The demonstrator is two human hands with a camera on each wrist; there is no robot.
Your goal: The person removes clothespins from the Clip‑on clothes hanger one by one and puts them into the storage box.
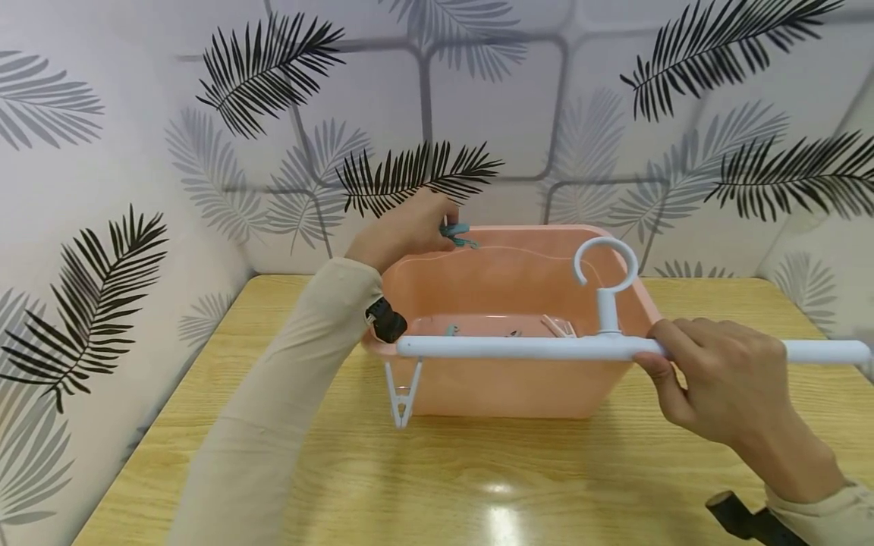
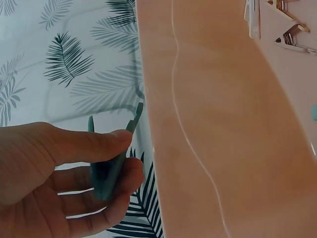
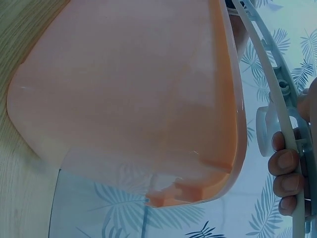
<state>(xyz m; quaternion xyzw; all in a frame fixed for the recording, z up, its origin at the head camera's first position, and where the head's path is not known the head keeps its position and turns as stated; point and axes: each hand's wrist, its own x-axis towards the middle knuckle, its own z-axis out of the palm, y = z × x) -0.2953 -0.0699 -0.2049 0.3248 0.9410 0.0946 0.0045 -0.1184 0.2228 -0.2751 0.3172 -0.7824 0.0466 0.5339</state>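
Observation:
My left hand [image 1: 419, 224] pinches a teal clothespin [image 1: 459, 233] over the back left rim of a pink plastic basin [image 1: 505, 390]. Seen from the left wrist, the thumb and fingers hold this clothespin [image 2: 111, 168] beside the basin wall. My right hand [image 1: 730, 371] grips the right part of a white hanger bar [image 1: 505, 347], which lies level across the front of the basin. The hanger's hook [image 1: 631, 265] points up. A white clip [image 1: 403, 398] hangs from the bar's left end. In the right wrist view, curled fingers [image 3: 287, 183] wrap around the hanger.
Inside the basin lie several more clothespins, among them a white one [image 1: 558, 326] and a teal one [image 1: 451, 331], partly hidden by the bar. The basin stands on a wood-grain table [image 1: 341, 470]. Behind it is a leaf-patterned backdrop [image 1: 492, 114].

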